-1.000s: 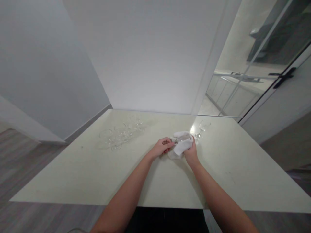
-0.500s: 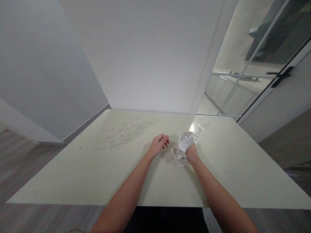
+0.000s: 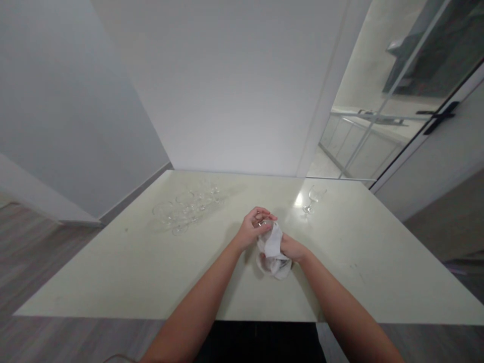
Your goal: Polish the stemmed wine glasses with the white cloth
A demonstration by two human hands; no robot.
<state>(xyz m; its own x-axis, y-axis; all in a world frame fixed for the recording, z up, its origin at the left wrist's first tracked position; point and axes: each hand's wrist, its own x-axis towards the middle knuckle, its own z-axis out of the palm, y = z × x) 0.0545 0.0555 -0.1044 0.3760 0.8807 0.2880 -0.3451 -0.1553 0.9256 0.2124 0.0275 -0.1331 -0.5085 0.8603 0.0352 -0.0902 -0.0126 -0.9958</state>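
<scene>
In the head view, my left hand (image 3: pixel 254 229) curls its fingers round the bowl end of a clear stemmed glass (image 3: pixel 265 222). A white cloth (image 3: pixel 273 246) is bunched about that glass and hides its lower part. My right hand (image 3: pixel 292 247) grips the cloth from the right side, its fingertips covered by the fabric. Both hands are close together above the front middle of the pale table (image 3: pixel 159 277).
On the left of the table stand several clear stemmed glasses (image 3: pixel 185 204) in a cluster. A single stemmed glass (image 3: pixel 312 199) stands at the back right. Behind the table rises a white wall (image 3: pixel 234 101), with a glazed door (image 3: pixel 363 136) to its right.
My right hand has brought the cloth and glass left and nearer to me, away from the lone glass. My left hand has moved slightly right and closed on the glass.
</scene>
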